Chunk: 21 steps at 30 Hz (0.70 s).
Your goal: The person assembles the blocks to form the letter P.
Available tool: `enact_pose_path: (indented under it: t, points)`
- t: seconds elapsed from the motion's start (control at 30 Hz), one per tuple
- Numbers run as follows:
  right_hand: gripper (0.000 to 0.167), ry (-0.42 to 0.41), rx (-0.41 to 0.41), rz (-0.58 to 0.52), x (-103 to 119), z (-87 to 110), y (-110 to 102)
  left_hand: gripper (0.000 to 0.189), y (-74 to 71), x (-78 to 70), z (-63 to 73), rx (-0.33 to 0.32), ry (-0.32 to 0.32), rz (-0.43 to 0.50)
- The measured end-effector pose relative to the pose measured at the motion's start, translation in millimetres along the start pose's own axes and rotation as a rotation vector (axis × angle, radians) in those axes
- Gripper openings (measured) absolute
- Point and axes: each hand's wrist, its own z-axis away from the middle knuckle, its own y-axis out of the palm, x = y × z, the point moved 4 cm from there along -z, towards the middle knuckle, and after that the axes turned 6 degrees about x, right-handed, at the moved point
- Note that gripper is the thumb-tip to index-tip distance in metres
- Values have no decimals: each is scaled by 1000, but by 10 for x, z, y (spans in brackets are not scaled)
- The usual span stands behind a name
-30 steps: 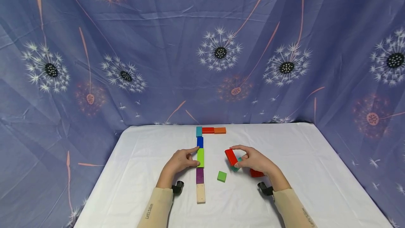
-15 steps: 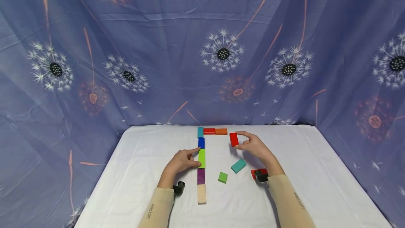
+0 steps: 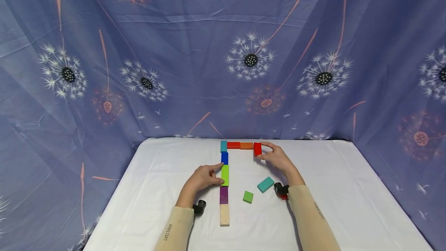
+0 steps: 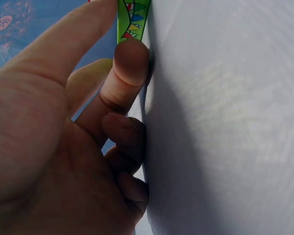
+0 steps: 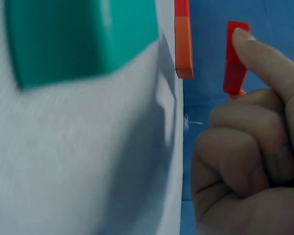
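My left hand (image 3: 202,177) rests at the lime green block (image 3: 225,175), thumb at its near end and index finger by the joint with the blue block (image 3: 224,158). Bunting is printed on that green block (image 4: 133,19) in the left wrist view. My right hand (image 3: 278,159) pinches a red block (image 3: 257,149) between thumb and index finger at its two ends. It is raised off the cloth in the right wrist view, beside the orange block (image 5: 184,46). The other right fingers are curled in.
A purple block (image 3: 224,195) and a plain wooden block (image 3: 224,215) extend the column nearer. At its far end, a light blue block (image 3: 223,146) meets a flat red block (image 3: 234,145). Loose are a teal block (image 3: 266,184), a small green block (image 3: 248,197) and a partly hidden red one (image 3: 284,196).
My right hand has carried the red block away from me, from over the teal block to the right end of the far row. My left hand has stayed at the lime green block.
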Motion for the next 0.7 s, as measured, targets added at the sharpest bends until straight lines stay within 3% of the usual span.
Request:
enact_pose_path:
  t: [0.33,0.7]
  points:
    - [75,28,-10,97,-142,-144,-46,75,19,-26,-25,2,-25,-18]
    - [77,94,24,101,-233,-269,-69,75,3,-4,-8,-2,-5,-14]
